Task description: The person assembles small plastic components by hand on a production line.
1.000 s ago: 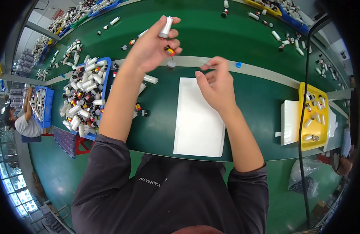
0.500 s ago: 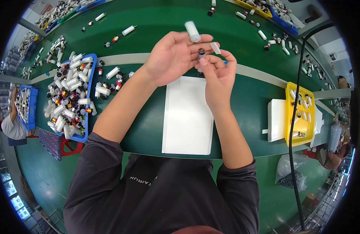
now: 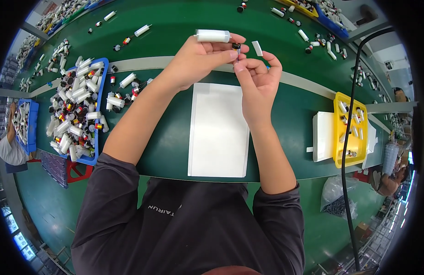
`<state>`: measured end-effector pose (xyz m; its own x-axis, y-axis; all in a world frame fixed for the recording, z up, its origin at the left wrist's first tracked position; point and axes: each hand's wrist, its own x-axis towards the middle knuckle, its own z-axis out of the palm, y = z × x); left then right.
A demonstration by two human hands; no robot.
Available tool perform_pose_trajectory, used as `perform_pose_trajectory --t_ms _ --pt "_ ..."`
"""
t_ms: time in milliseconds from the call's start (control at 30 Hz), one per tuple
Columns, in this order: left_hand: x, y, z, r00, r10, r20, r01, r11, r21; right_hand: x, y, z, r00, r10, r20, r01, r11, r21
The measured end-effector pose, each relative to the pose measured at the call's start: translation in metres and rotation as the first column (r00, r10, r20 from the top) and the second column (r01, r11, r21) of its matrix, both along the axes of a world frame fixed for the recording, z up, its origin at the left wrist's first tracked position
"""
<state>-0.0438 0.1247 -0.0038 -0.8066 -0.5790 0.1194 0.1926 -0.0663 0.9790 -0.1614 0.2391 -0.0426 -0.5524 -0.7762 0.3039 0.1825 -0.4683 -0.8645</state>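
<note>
Left hand [image 3: 200, 57]: closed around a white tube [image 3: 212, 35], fingertips pinching a small black cap [image 3: 236, 46]
Right hand [image 3: 259, 75]: fingers pinched together at the cap, a white label strip [image 3: 257, 48] just above
Below: white sheet [image 3: 220, 130] on green table [image 3: 290, 105]

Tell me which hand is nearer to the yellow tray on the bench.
Right. The right hand is raised above the white sheet, with the yellow tray off to its right. The left hand, holding a white tube, sits farther left, beyond the right hand.
</note>
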Motion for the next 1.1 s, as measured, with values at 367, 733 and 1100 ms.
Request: perform_pose_trajectory --t_ms 367,733,1100 --pt "0.001 0.000 -0.002 1.000 0.019 -0.005 -0.019 1.000 -0.025 -0.015 0.006 0.013 0.985 -0.094 -0.145 0.091 0.995 -0.033" --pt "-0.002 0.006 -0.004 0.997 0.036 0.066 -0.027 0.991 -0.129 -0.016 0.002 0.013 0.996 -0.014 -0.092 0.018 0.999 0.034" --pt "0.000 0.004 -0.003 0.995 0.042 0.091 -0.029 0.991 -0.133 -0.032 0.009 0.017 0.994 0.110 -0.025 -0.107 0.988 0.108"
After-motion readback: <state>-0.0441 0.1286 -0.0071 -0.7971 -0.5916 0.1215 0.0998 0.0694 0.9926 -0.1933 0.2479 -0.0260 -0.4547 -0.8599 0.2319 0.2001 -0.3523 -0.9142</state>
